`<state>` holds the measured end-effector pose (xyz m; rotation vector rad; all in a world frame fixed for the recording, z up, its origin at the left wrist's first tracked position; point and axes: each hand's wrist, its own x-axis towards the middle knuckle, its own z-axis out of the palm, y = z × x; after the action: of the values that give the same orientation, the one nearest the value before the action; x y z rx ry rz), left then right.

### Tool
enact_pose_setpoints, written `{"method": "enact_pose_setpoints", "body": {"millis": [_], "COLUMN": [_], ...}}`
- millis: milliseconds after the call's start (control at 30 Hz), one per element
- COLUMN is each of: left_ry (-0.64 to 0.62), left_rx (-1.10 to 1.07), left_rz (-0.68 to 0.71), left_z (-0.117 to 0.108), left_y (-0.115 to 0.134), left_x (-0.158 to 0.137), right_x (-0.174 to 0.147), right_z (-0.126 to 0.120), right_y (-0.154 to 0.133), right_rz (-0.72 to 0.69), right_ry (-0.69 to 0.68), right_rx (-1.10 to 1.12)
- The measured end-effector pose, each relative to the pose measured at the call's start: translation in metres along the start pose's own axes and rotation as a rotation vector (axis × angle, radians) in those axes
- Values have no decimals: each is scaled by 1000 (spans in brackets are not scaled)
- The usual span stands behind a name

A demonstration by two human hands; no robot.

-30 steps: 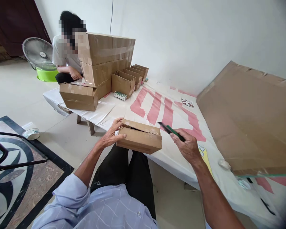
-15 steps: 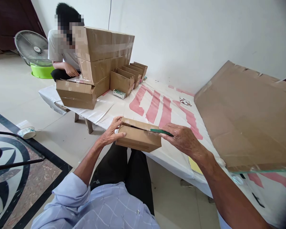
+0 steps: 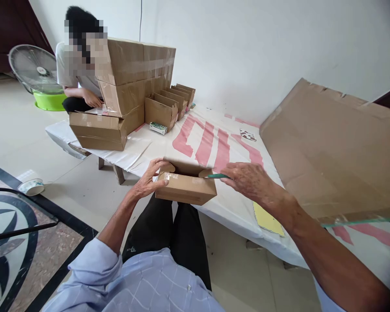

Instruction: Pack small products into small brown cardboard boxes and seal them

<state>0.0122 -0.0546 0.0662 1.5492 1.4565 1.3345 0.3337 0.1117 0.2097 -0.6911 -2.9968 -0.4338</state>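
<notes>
Small carton [image 3: 186, 189] open at the table [image 3: 235, 203] edge, knife [image 3: 218, 176] at its right end

Carton sits at the near edge of the table, just above the wearer's knees. Top parted; far flap stands up, dark gap behind the near edge. Clear tape shows on the near side of the top, by the left corner.

Left hand [image 3: 151, 180] grips the carton's left end: thumb on the near side, fingers round the far side. Right hand [image 3: 245, 177] closed round the knife, green handle pointing left, its tip at the right end of the opening. Blade too small to make out; cannot tell whether it touches the cardboard.

Table covered by a white cloth with broad pink stripes. Farther back, a row of open boxes [image 3: 160, 112], a green-and-white packet [image 3: 158, 128] lying just in front. Left of the row, a tall taped stack [image 3: 130, 63]; a long carton [image 3: 95, 132] in front of it. Large cardboard panel [image 3: 331, 147] to the right, yellow sheet [image 3: 268, 220] near the front edge.

Co-worker [image 3: 81, 82] crouches behind the stack, one hand [image 3: 91, 99] low beside it. Fan [image 3: 39, 71] and bright green basin [image 3: 50, 102] stand farther left.
</notes>
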Motion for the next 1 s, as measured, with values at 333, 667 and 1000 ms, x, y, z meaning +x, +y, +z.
{"method": "enact_pose_setpoints", "body": {"millis": [333,667,1000], "left_ry": [-26,-109,-90], "left_rx": [25,82,171], "left_rz": [1,7,8], "left_z": [-3,-14,-15], "left_y": [4,0,2], "left_x": [4,13,22], "right_x": [-55,-59,-17], "right_z": [66,214,103], "right_y": [39,9,-35], "right_rz": [385,490,391], "right_ry": [333,572,618], "right_rx": [495,440,975]}}
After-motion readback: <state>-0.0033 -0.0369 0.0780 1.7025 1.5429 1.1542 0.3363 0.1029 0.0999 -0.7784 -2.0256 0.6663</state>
